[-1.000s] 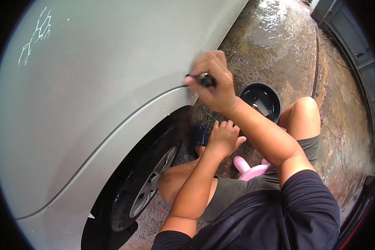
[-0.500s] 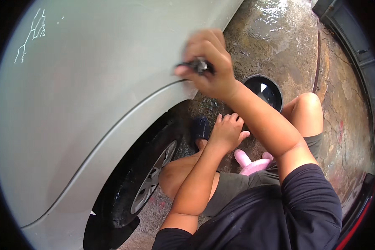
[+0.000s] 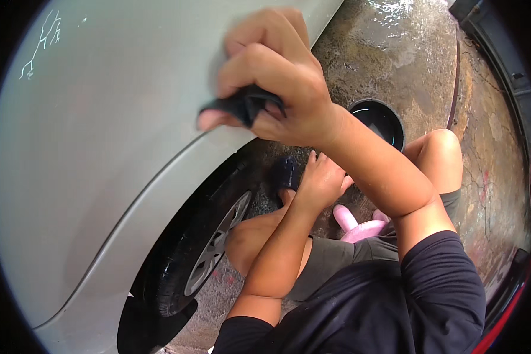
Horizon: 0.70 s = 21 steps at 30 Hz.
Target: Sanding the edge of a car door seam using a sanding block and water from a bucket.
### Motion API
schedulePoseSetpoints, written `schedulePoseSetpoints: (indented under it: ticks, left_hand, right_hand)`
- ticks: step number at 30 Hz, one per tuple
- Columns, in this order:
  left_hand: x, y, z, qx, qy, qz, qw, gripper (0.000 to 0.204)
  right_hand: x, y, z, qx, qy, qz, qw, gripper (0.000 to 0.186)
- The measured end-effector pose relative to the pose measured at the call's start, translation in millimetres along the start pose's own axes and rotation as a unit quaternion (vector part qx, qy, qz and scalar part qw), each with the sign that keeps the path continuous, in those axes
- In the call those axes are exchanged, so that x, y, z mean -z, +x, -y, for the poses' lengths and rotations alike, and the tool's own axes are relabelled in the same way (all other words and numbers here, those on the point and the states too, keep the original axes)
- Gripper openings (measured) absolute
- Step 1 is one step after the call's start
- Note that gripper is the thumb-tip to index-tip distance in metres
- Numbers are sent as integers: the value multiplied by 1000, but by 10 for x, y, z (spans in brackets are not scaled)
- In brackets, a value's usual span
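My right hand (image 3: 277, 76), raised in front of a silver car body panel (image 3: 100, 130), has its fingers curled round a crumpled dark cloth (image 3: 248, 106). Part of the cloth shows between the thumb and fingers; the rest is hidden in the palm. Whether it touches the panel I cannot tell. Lower down, my left hand (image 3: 323, 180) hangs in front of my knees with nothing in it. Its thumb stands apart, and its fingertips are partly covered by my right forearm.
Below the fender's curved edge is a black tyre (image 3: 180, 259) with a silver wheel (image 3: 212, 256), close to my left leg. A black bucket of liquid (image 3: 383, 121) stands beyond my right forearm on wet concrete (image 3: 389, 53). Under me is a pink seat-like object (image 3: 363, 231).
My right hand has shifted left with the dark cloth and appears larger, nearer the camera. More of the cloth's folds show. My left hand has barely moved.
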<state>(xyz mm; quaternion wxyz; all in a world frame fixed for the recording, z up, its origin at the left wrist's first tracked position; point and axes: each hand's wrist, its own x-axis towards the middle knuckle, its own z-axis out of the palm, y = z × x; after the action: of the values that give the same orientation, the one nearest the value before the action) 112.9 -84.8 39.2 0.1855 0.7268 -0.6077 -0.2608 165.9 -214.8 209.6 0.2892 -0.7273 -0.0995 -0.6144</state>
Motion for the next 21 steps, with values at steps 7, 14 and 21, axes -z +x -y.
schedulePoseSetpoints:
  ticks: [7,14,21]
  left_hand:
    - [-56,69,82,-33,53,18,998,59]
    - [97,107,-137,36,39,38,998,52]
    - [168,78,-212,34,60,84,994,52]
  right_hand:
    - [75,-376,-236,-60,-4,30,998,45]
    - [262,-714,-517,-110,-47,32,992,46]
    - [227,-469,-312,-99,7,36,994,44]
